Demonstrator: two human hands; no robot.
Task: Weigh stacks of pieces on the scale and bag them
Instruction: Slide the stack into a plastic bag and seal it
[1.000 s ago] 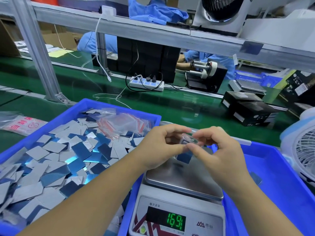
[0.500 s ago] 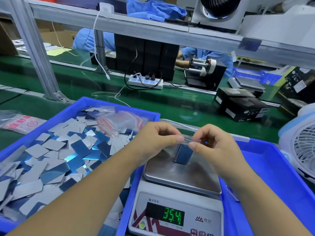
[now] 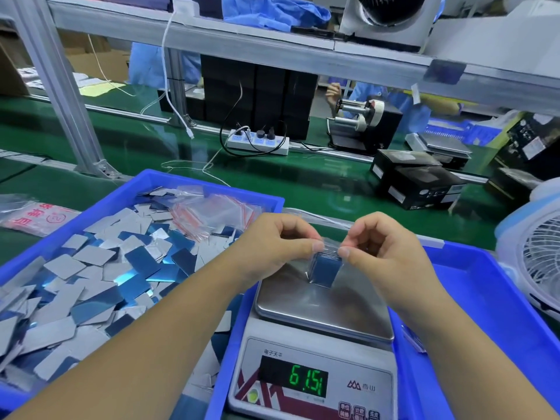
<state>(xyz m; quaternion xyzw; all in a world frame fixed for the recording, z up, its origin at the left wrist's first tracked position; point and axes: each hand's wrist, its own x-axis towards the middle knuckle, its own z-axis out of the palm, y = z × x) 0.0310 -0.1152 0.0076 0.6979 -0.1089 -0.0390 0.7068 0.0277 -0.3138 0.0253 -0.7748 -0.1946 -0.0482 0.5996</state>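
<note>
My left hand (image 3: pixel 272 247) and right hand (image 3: pixel 385 253) cover the top of the small clear bag (image 3: pixel 325 268), so I cannot see its seal. The blue stack (image 3: pixel 326 269) inside is blurred; I cannot count the pieces. The scale (image 3: pixel 315 377) runs off the bottom edge, cutting its buttons, and its small printed labels are unreadable to me. The white fan (image 3: pixel 539 262) is cropped at the right edge. The left blue tray (image 3: pixel 200 184) is cut off at the left and bottom edges.

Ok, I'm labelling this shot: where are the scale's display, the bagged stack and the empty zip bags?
scale's display (image 3: pixel 293 380): head view, on the green digits.
bagged stack (image 3: pixel 325 269): head view, blue front face.
empty zip bags (image 3: pixel 212 212): head view, middle of the pile.
</note>
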